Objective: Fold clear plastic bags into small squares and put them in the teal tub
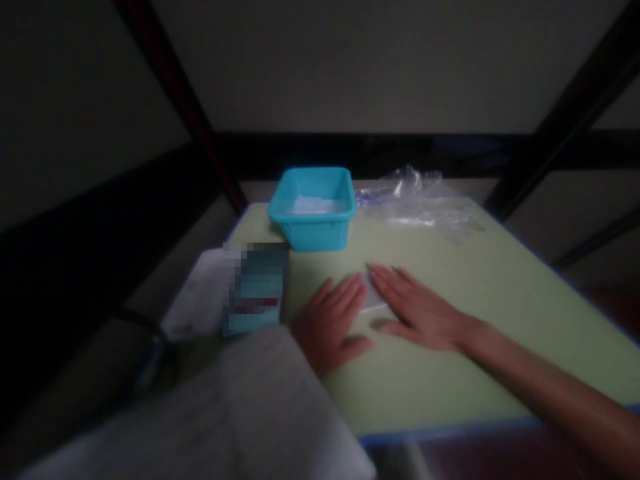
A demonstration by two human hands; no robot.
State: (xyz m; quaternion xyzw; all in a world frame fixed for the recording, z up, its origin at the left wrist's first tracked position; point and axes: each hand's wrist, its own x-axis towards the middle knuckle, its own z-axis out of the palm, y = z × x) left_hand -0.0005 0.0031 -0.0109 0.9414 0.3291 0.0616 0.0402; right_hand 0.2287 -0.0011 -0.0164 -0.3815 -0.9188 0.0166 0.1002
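The left hand (pixel 330 325) and right hand (pixel 425 310) are spread flat, each grip open, pinching nothing. Between them, at the left hand's two o'clock, lies a thin sheet (pixel 374 297); uneven pushing could crease it. Beyond, a blue tub (pixel 319 235) sits at eleven o'clock, crinkly plastic (pixel 413 195) at one; a bump could tip or tangle them.

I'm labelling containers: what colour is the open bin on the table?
The bin is turquoise, best seen in the head view.
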